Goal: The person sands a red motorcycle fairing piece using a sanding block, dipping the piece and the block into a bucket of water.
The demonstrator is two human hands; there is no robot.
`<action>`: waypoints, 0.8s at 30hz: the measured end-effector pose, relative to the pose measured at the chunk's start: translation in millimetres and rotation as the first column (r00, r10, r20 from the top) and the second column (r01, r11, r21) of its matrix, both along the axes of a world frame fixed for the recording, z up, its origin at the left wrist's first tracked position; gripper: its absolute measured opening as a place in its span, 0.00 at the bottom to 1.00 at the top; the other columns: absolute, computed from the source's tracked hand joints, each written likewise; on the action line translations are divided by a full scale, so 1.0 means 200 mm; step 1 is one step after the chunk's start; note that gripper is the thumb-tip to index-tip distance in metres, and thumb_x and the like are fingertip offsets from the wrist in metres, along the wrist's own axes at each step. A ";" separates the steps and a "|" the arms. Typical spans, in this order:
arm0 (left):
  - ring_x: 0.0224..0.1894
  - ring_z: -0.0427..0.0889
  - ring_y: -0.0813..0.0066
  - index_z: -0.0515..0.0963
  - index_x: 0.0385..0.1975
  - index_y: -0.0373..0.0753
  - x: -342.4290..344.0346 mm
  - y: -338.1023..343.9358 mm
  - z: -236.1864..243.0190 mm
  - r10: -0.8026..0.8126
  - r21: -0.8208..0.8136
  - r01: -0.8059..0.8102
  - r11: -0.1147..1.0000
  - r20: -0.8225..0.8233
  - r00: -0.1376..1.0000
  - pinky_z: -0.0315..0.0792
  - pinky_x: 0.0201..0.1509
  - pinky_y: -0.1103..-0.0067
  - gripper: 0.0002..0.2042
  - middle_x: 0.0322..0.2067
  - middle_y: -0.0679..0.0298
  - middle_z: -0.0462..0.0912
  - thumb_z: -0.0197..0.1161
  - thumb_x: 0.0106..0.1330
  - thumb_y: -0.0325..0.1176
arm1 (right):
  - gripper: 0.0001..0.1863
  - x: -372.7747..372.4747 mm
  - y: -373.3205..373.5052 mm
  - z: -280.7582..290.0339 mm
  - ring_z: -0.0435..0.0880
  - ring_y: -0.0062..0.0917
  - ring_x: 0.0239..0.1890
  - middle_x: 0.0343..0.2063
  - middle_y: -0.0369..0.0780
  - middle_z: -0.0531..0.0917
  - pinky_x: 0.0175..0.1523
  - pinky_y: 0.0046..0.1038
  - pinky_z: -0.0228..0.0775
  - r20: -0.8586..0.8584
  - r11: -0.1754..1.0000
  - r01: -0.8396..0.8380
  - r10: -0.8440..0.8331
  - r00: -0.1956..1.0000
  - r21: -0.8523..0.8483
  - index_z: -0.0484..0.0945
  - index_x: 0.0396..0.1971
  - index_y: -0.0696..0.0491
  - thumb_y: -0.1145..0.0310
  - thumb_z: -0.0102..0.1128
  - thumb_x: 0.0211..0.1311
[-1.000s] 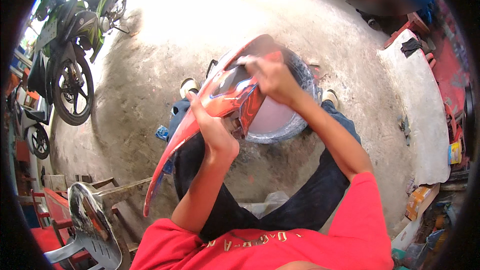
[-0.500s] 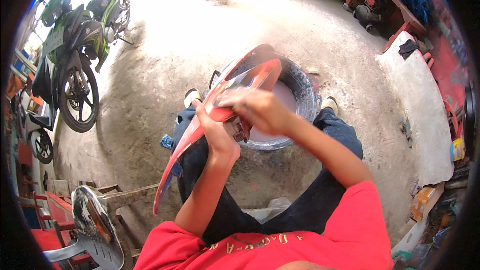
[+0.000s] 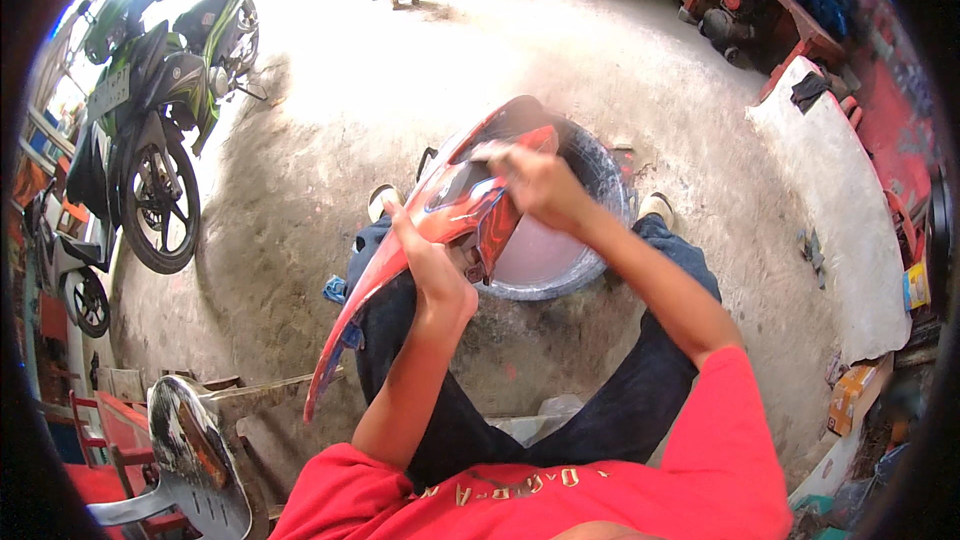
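Concrete workshop floor (image 3: pixel 300 170), green motorcycle (image 3: pixel 160 110) parked at its left edge, round basin (image 3: pixel 560 260) between the feet, left hand (image 3: pixel 435 275) and right hand (image 3: pixel 540 185) fingers clamped on a red motorcycle fairing panel (image 3: pixel 440 215) above the basin

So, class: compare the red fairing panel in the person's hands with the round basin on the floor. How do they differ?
The red fairing panel is long, narrow and pointed; the round basin is circular. The panel is held tilted in the air by the left hand and right hand; the basin rests on the concrete floor. The panel is glossy red; the basin's rim looks grey. Both lie between the person's knees.
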State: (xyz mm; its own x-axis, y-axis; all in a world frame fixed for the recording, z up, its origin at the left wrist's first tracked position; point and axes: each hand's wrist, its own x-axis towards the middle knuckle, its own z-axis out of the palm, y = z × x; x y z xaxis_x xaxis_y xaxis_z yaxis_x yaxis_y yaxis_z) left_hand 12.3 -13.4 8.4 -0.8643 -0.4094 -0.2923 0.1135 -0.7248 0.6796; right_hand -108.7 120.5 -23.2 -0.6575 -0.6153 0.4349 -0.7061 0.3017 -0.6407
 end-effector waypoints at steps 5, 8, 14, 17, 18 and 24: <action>0.59 0.79 0.59 0.72 0.62 0.34 0.00 -0.09 -0.05 -0.255 0.143 0.335 0.931 -0.401 0.880 0.71 0.65 0.64 0.38 0.58 0.53 0.80 0.33 0.77 0.65 | 0.15 0.14 -0.07 0.07 0.82 0.41 0.61 0.55 0.46 0.84 0.65 0.36 0.74 -0.198 0.947 -0.306 0.283 0.938 -0.098 0.80 0.56 0.55 0.68 0.53 0.76; 0.56 0.82 0.60 0.71 0.64 0.36 0.01 -0.02 0.01 -0.029 -0.050 0.029 0.998 0.001 1.000 0.75 0.62 0.66 0.40 0.57 0.53 0.80 0.34 0.76 0.68 | 0.16 -0.11 0.04 0.05 0.85 0.40 0.56 0.53 0.49 0.85 0.59 0.34 0.78 0.174 0.993 0.099 -0.110 0.979 0.070 0.80 0.56 0.58 0.69 0.54 0.75; 0.56 0.81 0.59 0.70 0.65 0.35 0.03 -0.23 -0.15 -0.389 0.116 0.615 0.780 -0.679 0.622 0.76 0.61 0.66 0.40 0.57 0.53 0.80 0.35 0.76 0.68 | 0.15 0.24 -0.09 0.14 0.82 0.40 0.58 0.54 0.50 0.84 0.64 0.38 0.74 -0.196 0.898 -0.412 0.380 0.904 -0.155 0.81 0.53 0.58 0.70 0.50 0.74; 0.56 0.81 0.59 0.71 0.64 0.35 0.02 -0.09 -0.03 -0.068 -0.066 0.065 0.996 -0.035 0.997 0.77 0.59 0.66 0.40 0.57 0.53 0.80 0.35 0.76 0.68 | 0.16 -0.07 0.00 0.00 0.83 0.40 0.57 0.52 0.50 0.84 0.64 0.38 0.74 -0.001 0.998 -0.053 0.053 0.999 -0.041 0.80 0.54 0.58 0.70 0.52 0.73; 0.56 0.81 0.59 0.71 0.64 0.35 0.04 -0.06 0.00 -0.077 -0.053 0.076 0.996 -0.015 0.997 0.77 0.59 0.66 0.40 0.57 0.53 0.80 0.35 0.76 0.68 | 0.16 -0.11 0.04 -0.02 0.83 0.40 0.56 0.52 0.51 0.84 0.64 0.38 0.74 0.114 0.992 0.103 -0.110 0.987 0.071 0.80 0.55 0.57 0.70 0.53 0.73; 0.56 0.82 0.57 0.71 0.63 0.31 0.03 -0.10 0.01 0.045 -0.060 -0.043 0.997 0.025 0.999 0.78 0.58 0.61 0.40 0.58 0.51 0.80 0.31 0.77 0.65 | 0.17 0.20 -0.08 0.07 0.81 0.40 0.62 0.55 0.44 0.84 0.67 0.35 0.71 -0.250 0.906 -0.403 0.363 0.898 -0.131 0.79 0.58 0.55 0.69 0.50 0.76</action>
State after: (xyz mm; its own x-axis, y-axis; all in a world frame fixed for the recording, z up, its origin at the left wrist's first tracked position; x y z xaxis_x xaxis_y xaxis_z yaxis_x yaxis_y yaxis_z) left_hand 18.6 -32.7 10.5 -0.8372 -0.4642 -0.2893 0.1258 -0.6780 0.7242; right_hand -68.2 104.3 -9.3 -0.2647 -0.7011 0.6621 -0.8699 -0.1227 -0.4778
